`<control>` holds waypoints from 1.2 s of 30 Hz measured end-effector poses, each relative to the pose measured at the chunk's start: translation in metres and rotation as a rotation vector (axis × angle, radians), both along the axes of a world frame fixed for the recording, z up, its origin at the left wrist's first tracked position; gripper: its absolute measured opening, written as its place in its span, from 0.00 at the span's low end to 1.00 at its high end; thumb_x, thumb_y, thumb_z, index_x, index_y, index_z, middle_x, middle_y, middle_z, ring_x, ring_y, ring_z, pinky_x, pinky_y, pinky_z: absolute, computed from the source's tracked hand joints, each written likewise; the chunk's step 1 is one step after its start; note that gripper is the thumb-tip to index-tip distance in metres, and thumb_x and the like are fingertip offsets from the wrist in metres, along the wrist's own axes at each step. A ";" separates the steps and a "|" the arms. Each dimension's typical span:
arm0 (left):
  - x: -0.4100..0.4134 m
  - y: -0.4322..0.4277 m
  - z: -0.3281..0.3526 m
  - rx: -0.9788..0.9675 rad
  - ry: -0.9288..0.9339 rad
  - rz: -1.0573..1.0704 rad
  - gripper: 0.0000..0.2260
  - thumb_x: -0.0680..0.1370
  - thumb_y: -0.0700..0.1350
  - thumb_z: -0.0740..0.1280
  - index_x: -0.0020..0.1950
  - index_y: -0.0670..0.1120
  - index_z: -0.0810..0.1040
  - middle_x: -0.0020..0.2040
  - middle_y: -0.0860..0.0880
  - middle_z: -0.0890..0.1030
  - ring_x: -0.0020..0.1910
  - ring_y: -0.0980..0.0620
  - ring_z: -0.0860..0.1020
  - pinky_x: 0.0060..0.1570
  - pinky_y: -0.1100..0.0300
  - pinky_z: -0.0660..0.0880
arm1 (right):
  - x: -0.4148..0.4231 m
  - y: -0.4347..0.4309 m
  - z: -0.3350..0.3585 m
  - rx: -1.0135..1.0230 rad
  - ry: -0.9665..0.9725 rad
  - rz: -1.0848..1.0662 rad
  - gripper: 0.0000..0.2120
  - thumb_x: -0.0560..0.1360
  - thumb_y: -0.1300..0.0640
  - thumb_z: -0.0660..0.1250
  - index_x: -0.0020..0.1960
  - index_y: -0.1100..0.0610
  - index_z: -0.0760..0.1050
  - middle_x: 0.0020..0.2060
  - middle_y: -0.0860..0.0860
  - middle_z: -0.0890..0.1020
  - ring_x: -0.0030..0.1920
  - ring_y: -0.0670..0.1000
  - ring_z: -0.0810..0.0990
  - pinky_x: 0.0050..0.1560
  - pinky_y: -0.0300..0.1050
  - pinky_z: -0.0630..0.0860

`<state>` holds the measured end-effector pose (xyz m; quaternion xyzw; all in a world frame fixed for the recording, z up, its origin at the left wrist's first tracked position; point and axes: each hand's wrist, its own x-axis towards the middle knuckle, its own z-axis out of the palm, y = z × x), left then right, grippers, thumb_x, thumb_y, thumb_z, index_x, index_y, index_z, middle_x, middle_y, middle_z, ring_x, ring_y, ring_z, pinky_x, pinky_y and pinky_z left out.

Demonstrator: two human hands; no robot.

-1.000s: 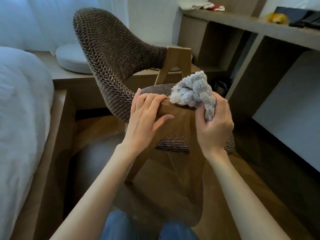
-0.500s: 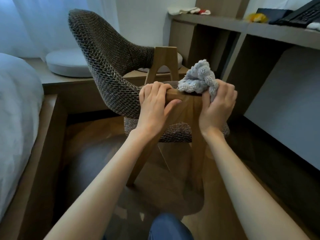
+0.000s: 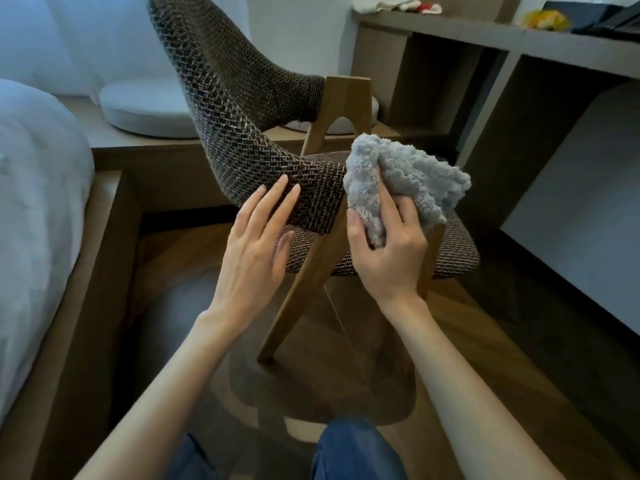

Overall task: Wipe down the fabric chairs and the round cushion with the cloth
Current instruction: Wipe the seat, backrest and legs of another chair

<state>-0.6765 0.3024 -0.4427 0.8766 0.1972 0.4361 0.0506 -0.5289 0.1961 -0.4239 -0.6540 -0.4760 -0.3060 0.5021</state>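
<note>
Puffy white duvet [image 3: 34,188] fills the left edge, on a brown wooden bed frame [image 3: 86,289]. Sheer white curtain [image 3: 69,39] far left, above a low wooden ledge [image 3: 138,145]. Dark wood-plank floor [image 3: 519,341] near & centre. Right: grey-brown wooden desk w/ open bays [image 3: 571,53]. On top: crumpled yellow item [image 3: 543,19], flat black items [image 3: 606,20] just right of it, white-and-red bundle [image 3: 398,5] at far end.
</note>
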 end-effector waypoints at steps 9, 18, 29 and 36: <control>-0.002 -0.011 -0.017 -0.075 -0.106 0.003 0.23 0.80 0.38 0.64 0.74 0.44 0.66 0.74 0.45 0.64 0.72 0.47 0.62 0.73 0.52 0.60 | 0.030 -0.002 0.006 -0.107 -0.332 -0.311 0.17 0.77 0.41 0.65 0.65 0.38 0.70 0.66 0.51 0.61 0.61 0.57 0.61 0.60 0.50 0.62; -0.006 -0.003 -0.029 -0.513 -0.115 -0.066 0.23 0.81 0.39 0.61 0.74 0.55 0.63 0.60 0.52 0.72 0.56 0.59 0.73 0.58 0.59 0.73 | 0.012 0.022 -0.085 -0.147 -0.272 -0.089 0.16 0.74 0.58 0.68 0.59 0.50 0.68 0.59 0.54 0.65 0.56 0.62 0.66 0.56 0.56 0.69; -0.024 0.011 -0.048 -0.769 -0.033 -0.086 0.20 0.81 0.41 0.62 0.70 0.57 0.70 0.53 0.56 0.79 0.46 0.58 0.79 0.45 0.75 0.72 | -0.018 0.027 -0.120 -0.070 0.045 0.052 0.15 0.71 0.57 0.74 0.56 0.55 0.77 0.56 0.53 0.67 0.58 0.54 0.71 0.59 0.47 0.73; -0.016 0.016 -0.099 -0.890 0.008 -0.232 0.18 0.75 0.43 0.72 0.60 0.59 0.77 0.56 0.54 0.80 0.50 0.61 0.81 0.43 0.70 0.76 | -0.039 0.016 -0.174 -0.239 0.506 0.285 0.24 0.71 0.66 0.71 0.55 0.45 0.64 0.52 0.46 0.76 0.53 0.38 0.77 0.51 0.31 0.76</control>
